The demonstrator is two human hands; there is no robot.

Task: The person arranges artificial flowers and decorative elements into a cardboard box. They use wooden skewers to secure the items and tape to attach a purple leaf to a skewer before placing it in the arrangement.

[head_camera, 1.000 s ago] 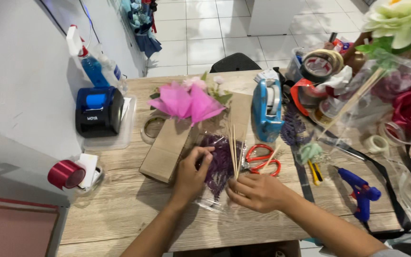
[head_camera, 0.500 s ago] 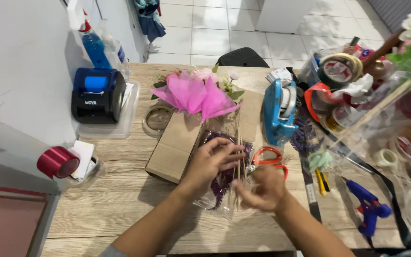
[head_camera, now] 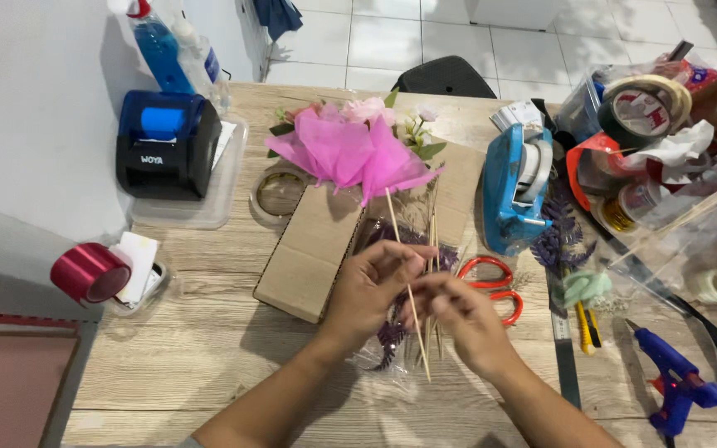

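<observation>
My left hand [head_camera: 368,290] and my right hand [head_camera: 460,319] meet over a clear bag of purple dried sprigs [head_camera: 392,332] on the wooden table [head_camera: 192,348]. Between their fingertips they pinch a thin wooden skewer [head_camera: 405,278] that slants from the pink bouquet down past my wrists. Several more skewers [head_camera: 433,249] lie upright beside it, partly under my fingers. A pink paper-wrapped flower bouquet [head_camera: 350,149] rests on a brown cardboard sheet [head_camera: 309,253] just beyond my hands.
Red-handled scissors [head_camera: 495,282] lie right of my hands, near a blue tape dispenser [head_camera: 516,187]. A blue glue gun [head_camera: 674,382] and yellow cutter [head_camera: 587,323] sit at right. A small black and blue printer [head_camera: 168,149], spray bottle [head_camera: 159,50], tape ring [head_camera: 275,192] and red ribbon roll [head_camera: 89,274] stand left.
The view has tilted down and closer. My hands have come together above the bag, and one skewer is now lifted out between their fingertips.
</observation>
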